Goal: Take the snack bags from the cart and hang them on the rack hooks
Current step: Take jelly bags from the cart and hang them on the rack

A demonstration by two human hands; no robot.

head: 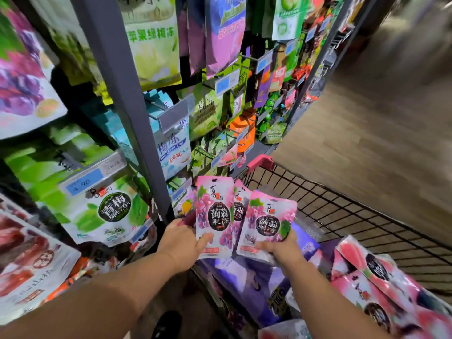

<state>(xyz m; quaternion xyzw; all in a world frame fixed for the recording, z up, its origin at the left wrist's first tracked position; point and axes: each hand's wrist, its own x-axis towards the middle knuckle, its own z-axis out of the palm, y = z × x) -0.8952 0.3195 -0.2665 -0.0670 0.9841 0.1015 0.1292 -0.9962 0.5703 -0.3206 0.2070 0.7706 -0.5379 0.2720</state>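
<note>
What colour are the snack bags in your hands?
Pink and white snack bags, with purple grapes and a dark round label; head view.

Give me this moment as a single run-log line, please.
left hand: grips pink grape-print plastic pouch | right hand: grips second matching pouch | both above black wire cart | grey metal rack to the left

My bare left hand (182, 243) and bare right hand (285, 248) run into a bare, rounded left forearm (97, 297) and right forearm (325, 297), uncovered right to the lower edge of view. My fingernails look short and plain, though blur leaves that uncertain
</note>
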